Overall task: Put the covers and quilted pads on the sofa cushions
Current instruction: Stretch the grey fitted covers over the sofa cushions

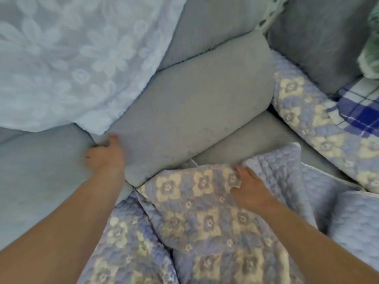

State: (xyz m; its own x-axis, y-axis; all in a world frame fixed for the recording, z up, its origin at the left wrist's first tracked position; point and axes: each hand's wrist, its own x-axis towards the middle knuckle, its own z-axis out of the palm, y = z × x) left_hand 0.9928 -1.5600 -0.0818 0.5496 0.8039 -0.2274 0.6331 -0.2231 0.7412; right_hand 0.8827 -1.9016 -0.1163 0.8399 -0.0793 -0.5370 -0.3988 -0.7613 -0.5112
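A grey sofa cushion (196, 111) lies slantwise in the middle of the scene, its near left corner beside the left hand (104, 154). That hand's fingers curl into the gap at the cushion's left end, its grip closed on the cushion's edge. A quilted pad (196, 212) with pale flowers on lilac lies rumpled in the near middle, its far edge touching the cushion. The right hand (249, 191) rests flat on the pad, grip wide. A second flowered pad (320, 128) lies to the right, with a blue checked cloth (363, 107) on it. A white lace cover (67, 58) drapes the far left.
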